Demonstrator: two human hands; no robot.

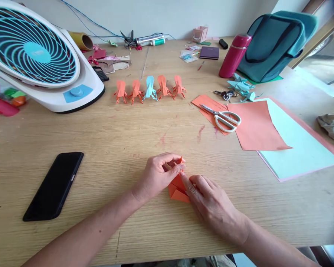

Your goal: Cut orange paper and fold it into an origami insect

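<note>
A small folded orange paper piece [177, 189] lies on the wooden table [114, 148] near the front edge. My left hand [158, 176] pinches the top tip of it between thumb and fingers. My right hand [208, 202] presses down on the lower part, index finger stretched along a crease. Further back stands a row of finished folded paper figures [150, 89], several orange and one light blue.
White-handled scissors [224, 118] lie on orange paper sheets [253, 124], over pale green sheets [297, 148]. A black phone [54, 185] lies at left. A white and teal fan [39, 55], a pink bottle [233, 55], a teal bag [275, 40] and clutter line the back.
</note>
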